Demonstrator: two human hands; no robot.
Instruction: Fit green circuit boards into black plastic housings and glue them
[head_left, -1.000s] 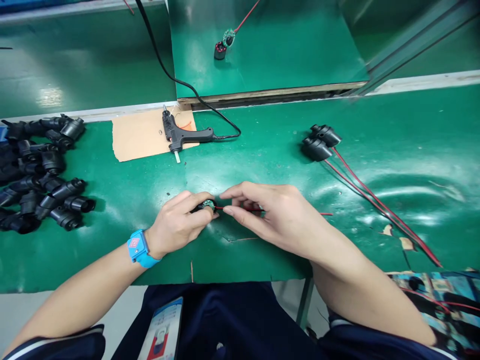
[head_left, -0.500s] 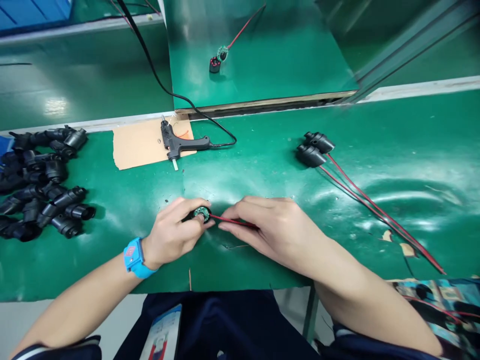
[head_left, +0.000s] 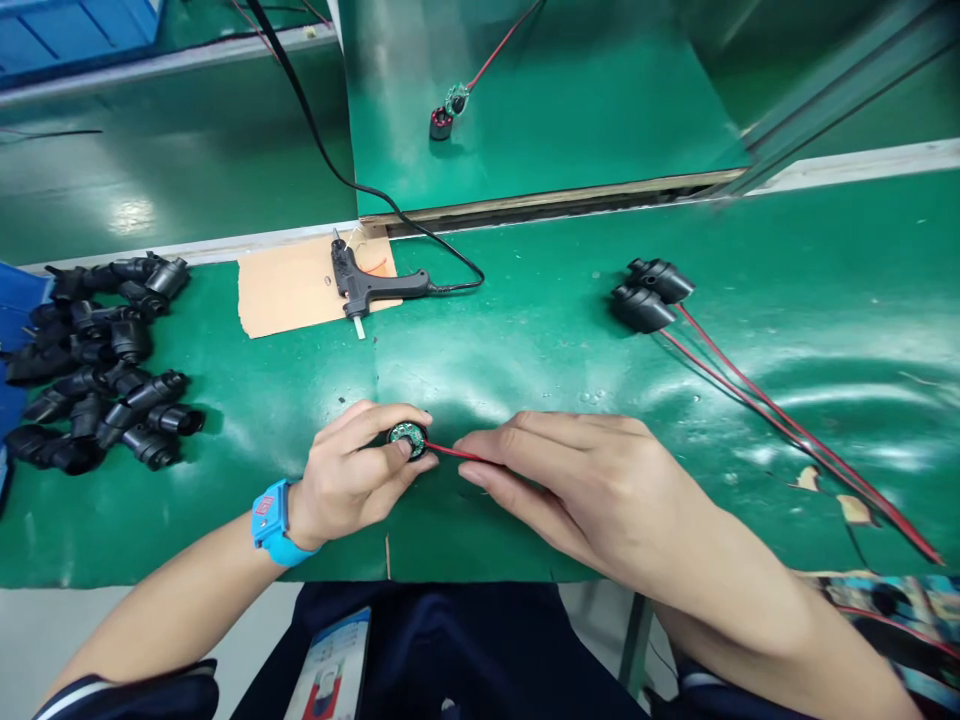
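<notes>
My left hand [head_left: 352,470], with a blue wristband [head_left: 274,518], is closed around a small round part with a green circuit board [head_left: 407,438] facing up, just above the green mat [head_left: 525,340]. A red wire [head_left: 450,453] runs from that part to the right, under the fingers of my right hand [head_left: 577,475]. The right hand's fingers are pinched along the wire, close to the part. Both hands sit near the front edge of the bench.
A pile of black plastic housings [head_left: 105,360] lies at the left. A black glue gun [head_left: 371,285] rests on brown cardboard [head_left: 292,285] at the back. Two black housings with red and black wires [head_left: 649,293] lie right. Another small wired part [head_left: 448,110] sits on the raised shelf.
The right hand has slid a little right along the red wire, away from the round part. The left hand has turned the part so its green board shows more plainly.
</notes>
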